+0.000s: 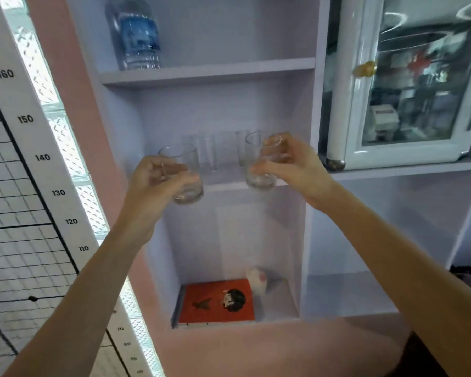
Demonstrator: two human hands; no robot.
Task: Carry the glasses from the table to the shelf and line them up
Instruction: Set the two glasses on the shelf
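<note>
My left hand (155, 183) grips a clear drinking glass (186, 172), held in the air just in front of the middle shelf (229, 186) at its left side. A second clear glass (259, 161) is gripped in my right hand (291, 167) at the shelf's right front edge, its base about level with the shelf board. Several more clear glasses (210, 153) stand in a row at the back of that same shelf, blurred and hard to separate. The table is out of view.
A large water bottle (136, 36) stands on the shelf above. Below lies an orange book (218, 300) beside a small white object (257, 280). A white glass-door cabinet (408, 85) sits to the right, a height chart (25, 159) to the left.
</note>
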